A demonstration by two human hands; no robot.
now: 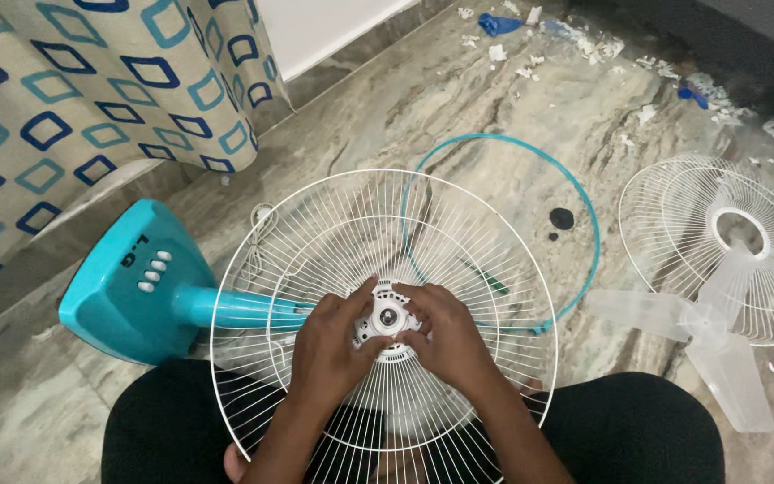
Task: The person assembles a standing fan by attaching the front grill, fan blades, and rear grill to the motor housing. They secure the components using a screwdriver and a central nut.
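Fan grilles: two (one [315, 224] under both hands [329, 345] [445, 336], one [665, 206] aside).

The left hand [333, 345] and right hand [445, 341] cover most of the white hub [388, 316], so its sides are hidden. The wire guard [315, 233] is cut by the bottom edge. The fan motor behind it is mostly hidden. The second guard [763, 215] runs out at the right edge. The curtain [73, 81] is cut at the top and left. The scraps [584, 40] are too small to tell.
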